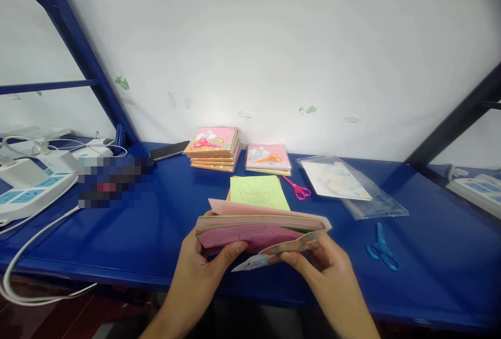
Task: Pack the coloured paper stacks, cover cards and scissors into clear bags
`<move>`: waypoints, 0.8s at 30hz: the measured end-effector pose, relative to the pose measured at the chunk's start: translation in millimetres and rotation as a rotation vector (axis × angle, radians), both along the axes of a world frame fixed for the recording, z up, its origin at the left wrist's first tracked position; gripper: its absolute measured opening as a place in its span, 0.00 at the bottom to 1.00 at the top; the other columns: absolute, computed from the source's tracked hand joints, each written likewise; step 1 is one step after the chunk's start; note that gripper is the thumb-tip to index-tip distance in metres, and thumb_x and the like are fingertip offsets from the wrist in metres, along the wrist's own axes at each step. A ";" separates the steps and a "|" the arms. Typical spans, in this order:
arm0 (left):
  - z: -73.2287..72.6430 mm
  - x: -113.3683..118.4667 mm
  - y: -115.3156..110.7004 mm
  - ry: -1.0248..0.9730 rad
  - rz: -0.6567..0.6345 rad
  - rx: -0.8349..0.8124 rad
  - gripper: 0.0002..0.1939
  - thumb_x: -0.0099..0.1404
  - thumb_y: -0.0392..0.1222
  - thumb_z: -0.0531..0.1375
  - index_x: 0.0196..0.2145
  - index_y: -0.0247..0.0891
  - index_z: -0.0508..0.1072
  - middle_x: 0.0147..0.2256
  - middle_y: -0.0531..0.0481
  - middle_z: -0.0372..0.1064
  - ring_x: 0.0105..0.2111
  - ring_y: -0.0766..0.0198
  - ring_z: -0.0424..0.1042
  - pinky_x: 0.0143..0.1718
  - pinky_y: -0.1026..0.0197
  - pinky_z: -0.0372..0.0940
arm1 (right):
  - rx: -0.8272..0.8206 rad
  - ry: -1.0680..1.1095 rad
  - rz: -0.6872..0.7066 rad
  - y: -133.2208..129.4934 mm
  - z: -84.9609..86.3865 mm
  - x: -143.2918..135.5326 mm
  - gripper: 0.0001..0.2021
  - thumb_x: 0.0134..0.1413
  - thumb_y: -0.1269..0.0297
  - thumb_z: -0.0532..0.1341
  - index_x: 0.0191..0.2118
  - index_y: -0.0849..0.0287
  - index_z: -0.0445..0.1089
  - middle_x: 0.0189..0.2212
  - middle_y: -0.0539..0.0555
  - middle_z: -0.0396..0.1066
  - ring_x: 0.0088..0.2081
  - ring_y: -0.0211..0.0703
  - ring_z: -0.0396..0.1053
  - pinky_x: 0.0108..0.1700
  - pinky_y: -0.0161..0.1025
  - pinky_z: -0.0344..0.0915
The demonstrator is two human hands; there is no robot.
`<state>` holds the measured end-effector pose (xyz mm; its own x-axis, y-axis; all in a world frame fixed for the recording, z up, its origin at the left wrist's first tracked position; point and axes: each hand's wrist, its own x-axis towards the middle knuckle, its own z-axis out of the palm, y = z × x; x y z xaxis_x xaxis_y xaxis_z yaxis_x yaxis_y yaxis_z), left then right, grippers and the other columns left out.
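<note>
Centrally over the blue table (136,240), a thick paper booklet (262,222) is gripped by the left hand (203,255) at eight o'clock, while the right hand (326,263) pinches its curled cover (256,262) at four. At the booklet's twelve lies a butterfly sheet (258,190); at one, pink scissors (299,190).

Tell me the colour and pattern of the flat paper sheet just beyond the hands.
The flat paper sheet is yellow-green with a butterfly outline; head view shows it.

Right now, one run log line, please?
left hand: holds thick multicoloured paper booklet | right hand: holds booklet's printed cover | beyond booklet: light green butterfly-patterned paper | desk right: glossy blue scissors
</note>
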<state>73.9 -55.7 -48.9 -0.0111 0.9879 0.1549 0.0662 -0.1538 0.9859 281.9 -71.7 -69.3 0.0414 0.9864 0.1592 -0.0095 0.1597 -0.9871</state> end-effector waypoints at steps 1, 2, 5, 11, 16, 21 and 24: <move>-2.0 3.1 -1.6 -0.047 0.022 -0.010 0.19 0.60 0.49 0.70 0.45 0.39 0.72 0.42 0.48 0.77 0.42 0.56 0.78 0.43 0.59 0.73 | 0.007 0.000 0.007 -0.3 0.2 -1.2 0.14 0.54 0.56 0.72 0.45 0.51 0.77 0.41 0.52 0.82 0.41 0.46 0.80 0.45 0.36 0.75; -3.6 5.9 -3.5 -0.098 0.057 -0.002 0.23 0.59 0.48 0.71 0.48 0.40 0.69 0.43 0.49 0.76 0.43 0.56 0.78 0.43 0.59 0.73 | 0.014 -0.003 0.010 -0.4 0.2 -2.1 0.14 0.55 0.56 0.71 0.46 0.51 0.77 0.43 0.51 0.82 0.43 0.46 0.79 0.45 0.36 0.75; -6.8 9.0 -9.2 -0.232 0.148 0.074 0.35 0.60 0.48 0.70 0.58 0.47 0.58 0.49 0.50 0.71 0.46 0.59 0.76 0.46 0.59 0.73 | 0.009 -0.041 0.006 -0.2 -1.3 -2.5 0.13 0.56 0.55 0.70 0.46 0.50 0.78 0.44 0.51 0.82 0.45 0.47 0.79 0.47 0.37 0.74; -5.4 -0.3 -5.1 -0.054 -0.091 0.107 0.21 0.59 0.46 0.71 0.48 0.42 0.75 0.49 0.46 0.73 0.49 0.55 0.75 0.48 0.60 0.72 | -0.005 -0.170 0.028 2.8 -5.3 0.3 0.12 0.58 0.53 0.69 0.44 0.52 0.80 0.42 0.53 0.82 0.44 0.50 0.79 0.47 0.42 0.74; 8.0 2.9 1.3 -0.007 -0.132 -0.050 0.12 0.55 0.47 0.72 0.36 0.40 0.82 0.37 0.48 0.81 0.39 0.54 0.79 0.41 0.60 0.74 | 0.011 -0.181 0.062 5.5 -2.6 -3.3 0.14 0.58 0.52 0.68 0.46 0.53 0.80 0.41 0.54 0.82 0.44 0.52 0.80 0.48 0.44 0.75; 14.3 3.1 3.7 0.083 -0.176 -0.101 0.09 0.56 0.48 0.71 0.34 0.44 0.82 0.36 0.50 0.82 0.39 0.52 0.80 0.41 0.58 0.74 | 0.152 -0.377 0.036 -3.7 8.2 16.2 0.19 0.52 0.46 0.71 0.48 0.48 0.80 0.44 0.53 0.81 0.46 0.55 0.78 0.50 0.47 0.74; 17.1 4.5 4.4 0.081 -0.147 -0.099 0.08 0.55 0.49 0.72 0.29 0.45 0.81 0.28 0.52 0.79 0.33 0.54 0.79 0.42 0.57 0.74 | 0.362 -0.394 -0.071 4.2 31.8 57.8 0.22 0.58 0.40 0.64 0.49 0.49 0.78 0.45 0.55 0.80 0.48 0.56 0.76 0.51 0.49 0.73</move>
